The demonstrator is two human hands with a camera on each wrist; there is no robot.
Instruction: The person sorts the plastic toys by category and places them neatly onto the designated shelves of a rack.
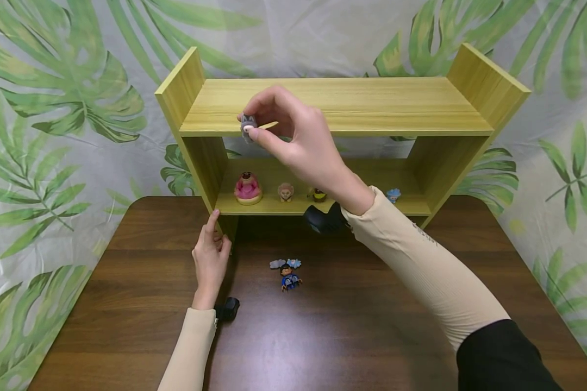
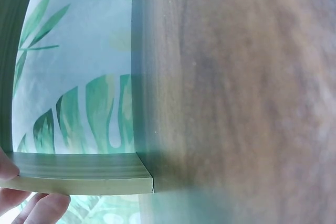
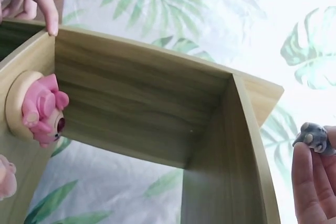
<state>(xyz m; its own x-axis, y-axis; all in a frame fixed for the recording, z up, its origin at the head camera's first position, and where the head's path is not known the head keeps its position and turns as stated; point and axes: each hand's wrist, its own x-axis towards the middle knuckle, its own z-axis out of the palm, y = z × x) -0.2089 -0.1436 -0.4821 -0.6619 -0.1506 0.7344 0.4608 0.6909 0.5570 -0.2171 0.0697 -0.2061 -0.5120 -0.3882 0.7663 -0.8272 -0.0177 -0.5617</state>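
My right hand [image 1: 300,130] pinches a small grey animal figurine [image 1: 247,127] between thumb and fingertips, in front of the top board of a yellow wooden shelf [image 1: 332,106]. In the right wrist view the grey figurine shows beside the shelf's upper end. At the shelf's left side panel, my left hand [image 1: 211,258] holds the front edge, index finger extended on it. The left wrist view has the thumb [image 2: 6,167] on one face of the panel and fingers [image 2: 50,208] on the other.
On the middle board sit a pink bear figurine [image 1: 247,189], a lion figurine [image 1: 286,191], a partly hidden yellow-brown figurine [image 1: 318,195] and a blue one [image 1: 393,195]. A toy figure in blue [image 1: 289,278] and small cloud-like pieces [image 1: 277,264] lie on the brown table [image 1: 372,342].
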